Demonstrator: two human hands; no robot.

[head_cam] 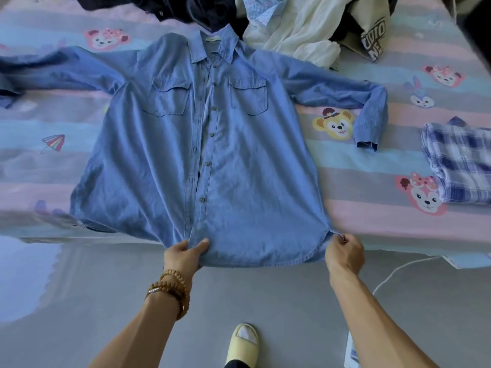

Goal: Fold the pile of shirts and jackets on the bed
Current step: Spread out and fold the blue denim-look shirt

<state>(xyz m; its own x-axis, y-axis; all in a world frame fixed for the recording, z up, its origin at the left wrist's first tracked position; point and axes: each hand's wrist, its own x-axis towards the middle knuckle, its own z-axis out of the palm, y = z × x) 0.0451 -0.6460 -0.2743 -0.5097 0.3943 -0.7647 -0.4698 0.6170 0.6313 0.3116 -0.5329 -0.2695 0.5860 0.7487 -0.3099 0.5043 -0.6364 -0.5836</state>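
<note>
A blue denim shirt (202, 144) is lying face up and buttoned on the bed (372, 213), sleeves spread, hem hanging over the near edge. The left hand (184, 254) is pinching the hem at the placket, while the right hand (344, 252) is pinching the hem's side corner. 1 folded plaid shirt (459, 163) is sitting to the right, the unfolded pile (292, 25) beyond the collar.

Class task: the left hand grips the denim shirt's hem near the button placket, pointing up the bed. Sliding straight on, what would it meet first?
Judging from this single view, the left hand would meet only the denim shirt itself, running along its button placket towards the collar.
</note>
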